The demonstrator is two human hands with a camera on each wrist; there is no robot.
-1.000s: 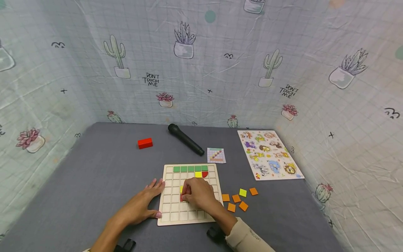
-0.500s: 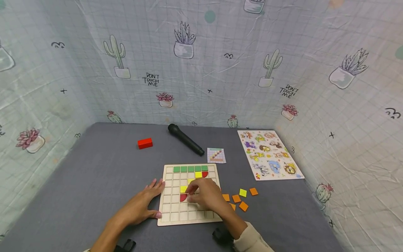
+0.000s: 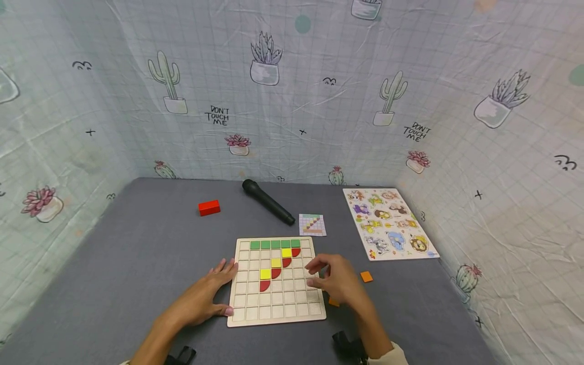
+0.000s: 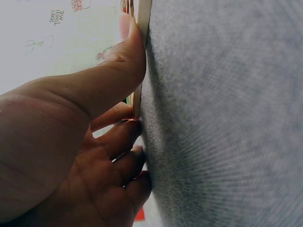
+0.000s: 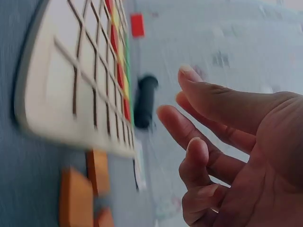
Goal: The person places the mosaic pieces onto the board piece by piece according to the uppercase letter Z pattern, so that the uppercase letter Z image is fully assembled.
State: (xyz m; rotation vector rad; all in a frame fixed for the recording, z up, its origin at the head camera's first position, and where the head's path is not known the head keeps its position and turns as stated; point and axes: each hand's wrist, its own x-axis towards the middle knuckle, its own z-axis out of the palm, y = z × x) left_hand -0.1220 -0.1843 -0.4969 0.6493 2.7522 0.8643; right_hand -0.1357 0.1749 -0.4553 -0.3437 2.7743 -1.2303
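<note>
A pale wooden grid board (image 3: 289,310) lies on the table. Its top row holds several green square tiles (image 3: 275,245). Below them, yellow squares (image 3: 265,274) and red quarter-circle pieces (image 3: 264,286) step diagonally down to the left. My left hand (image 3: 205,296) steadies the board's left edge, thumb and fingertips against the rim, as the left wrist view also shows. Over the right edge hovers my right hand (image 3: 339,279), fingers loosely bent and nothing between them. Orange square tiles (image 3: 366,277) lie right of the board, partly hidden beneath that hand; the right wrist view shows orange tiles (image 5: 75,198) near the board's corner.
Behind the board are a small printed pattern card (image 3: 312,225) and a black microphone (image 3: 268,202). A red block (image 3: 209,208) sits farther left. An animal picture board (image 3: 390,223) lies at the back right. Patterned cloth (image 3: 283,111) surrounds the grey table.
My right hand has lifted off the red quarter-circle at the lower left of the diagonal and moved right, past the grid toward the loose tiles. My left hand stays put.
</note>
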